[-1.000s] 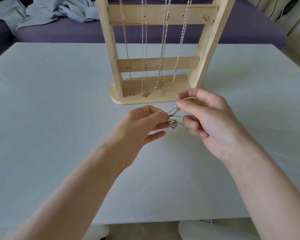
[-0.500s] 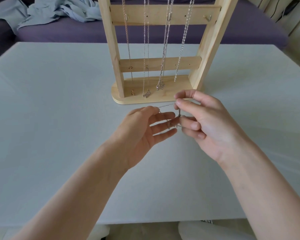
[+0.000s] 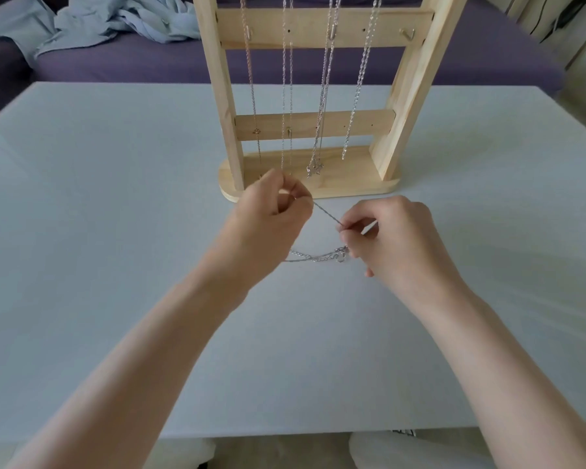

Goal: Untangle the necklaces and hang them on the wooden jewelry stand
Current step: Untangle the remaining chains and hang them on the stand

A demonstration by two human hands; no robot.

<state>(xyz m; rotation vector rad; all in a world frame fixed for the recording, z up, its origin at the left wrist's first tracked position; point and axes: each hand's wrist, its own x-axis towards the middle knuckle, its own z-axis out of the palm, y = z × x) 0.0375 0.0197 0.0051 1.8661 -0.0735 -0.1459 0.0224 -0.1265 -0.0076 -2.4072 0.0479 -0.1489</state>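
Observation:
A thin silver necklace [image 3: 327, 215] stretches taut between my two hands just in front of the wooden jewelry stand [image 3: 310, 181]. My left hand [image 3: 271, 218] pinches one end near the stand's base. My right hand [image 3: 391, 236] pinches the other end, and a loose loop of chain with a small pendant [image 3: 340, 255] hangs from it down to the table. Several silver necklaces [image 3: 322, 96] hang from the stand's upper hooks, their pendants near the base. One hook [image 3: 407, 33] on the upper right bar has nothing on it.
The white table [image 3: 115, 231] carries the stand at its far middle. Behind it runs a purple sofa [image 3: 132, 62] with crumpled pale blue cloth [image 3: 92, 22]. My knees show below the table's near edge.
My hands have drawn apart: the left rose up and back toward the stand's base, the right shifted right. The bunched chain between them is now pulled out into a straight line.

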